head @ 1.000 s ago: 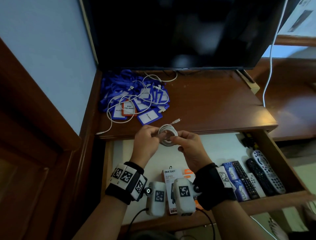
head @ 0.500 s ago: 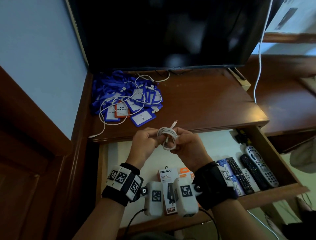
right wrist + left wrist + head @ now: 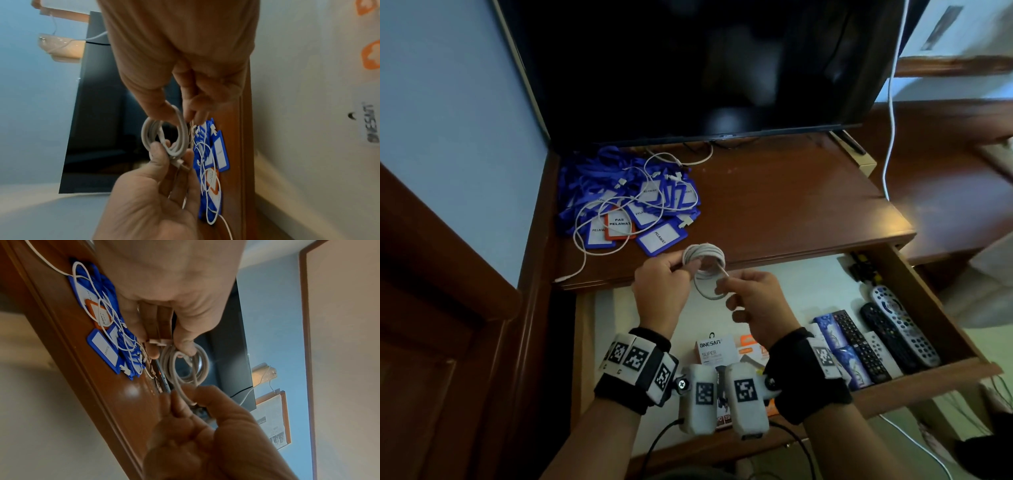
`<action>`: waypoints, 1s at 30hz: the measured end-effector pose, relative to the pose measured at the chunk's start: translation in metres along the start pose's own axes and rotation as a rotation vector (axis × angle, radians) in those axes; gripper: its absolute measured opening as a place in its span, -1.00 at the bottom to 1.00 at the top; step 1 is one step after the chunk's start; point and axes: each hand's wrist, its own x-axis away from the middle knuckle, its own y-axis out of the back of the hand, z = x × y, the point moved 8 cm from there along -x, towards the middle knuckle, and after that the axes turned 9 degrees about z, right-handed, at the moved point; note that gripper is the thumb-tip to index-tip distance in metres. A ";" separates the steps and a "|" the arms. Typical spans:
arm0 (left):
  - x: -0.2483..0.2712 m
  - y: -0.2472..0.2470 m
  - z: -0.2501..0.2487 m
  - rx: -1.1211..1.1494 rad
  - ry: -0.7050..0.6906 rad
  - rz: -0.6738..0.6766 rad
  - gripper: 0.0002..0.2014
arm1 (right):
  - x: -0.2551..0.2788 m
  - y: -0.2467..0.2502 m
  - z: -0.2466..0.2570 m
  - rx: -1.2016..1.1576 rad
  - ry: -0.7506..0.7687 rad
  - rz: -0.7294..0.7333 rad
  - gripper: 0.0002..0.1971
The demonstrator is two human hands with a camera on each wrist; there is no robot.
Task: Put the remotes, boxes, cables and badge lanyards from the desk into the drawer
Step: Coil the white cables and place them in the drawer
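A coiled white cable (image 3: 703, 257) is held in the air over the desk's front edge, above the open drawer (image 3: 921, 385). My left hand (image 3: 683, 269) pinches the coil's left side between thumb and fingers (image 3: 153, 352). My right hand (image 3: 724, 282) pinches the cable's loose end where it crosses the coil (image 3: 164, 138). A pile of blue badge lanyards (image 3: 626, 202) lies at the desk's back left, with a loose white cable (image 3: 585, 240) looped over it. Several remotes (image 3: 904, 329) and boxes (image 3: 714, 349) lie in the drawer.
A dark TV screen (image 3: 705, 68) stands at the back of the brown desk (image 3: 791, 205). A white cord (image 3: 890, 120) hangs down at the right. The blue wall and wooden frame close in on the left. The drawer's floor (image 3: 791, 287) is bare under my hands.
The cable's free end, which stuck up from the coil, has been drawn down across it by my right hand. Both hands have stayed over the desk edge.
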 end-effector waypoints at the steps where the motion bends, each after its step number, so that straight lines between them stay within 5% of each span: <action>1: -0.001 0.002 0.002 0.023 0.002 -0.023 -0.86 | 0.001 0.002 0.001 -0.003 0.002 0.016 -0.95; 9: -0.005 0.001 0.014 0.234 0.054 0.037 -0.84 | 0.007 0.021 0.012 0.067 0.115 0.023 -0.89; 17: 0.015 -0.023 -0.005 0.574 0.176 0.209 -0.95 | 0.009 0.014 0.018 0.123 0.041 -0.011 -0.91; 22: 0.021 -0.032 -0.009 0.580 0.206 0.259 -0.89 | 0.007 0.006 0.020 -0.061 0.022 0.026 -0.75; 30: 0.021 -0.029 -0.011 0.525 0.171 0.295 -0.95 | 0.007 0.001 0.024 -0.067 0.106 0.097 -0.84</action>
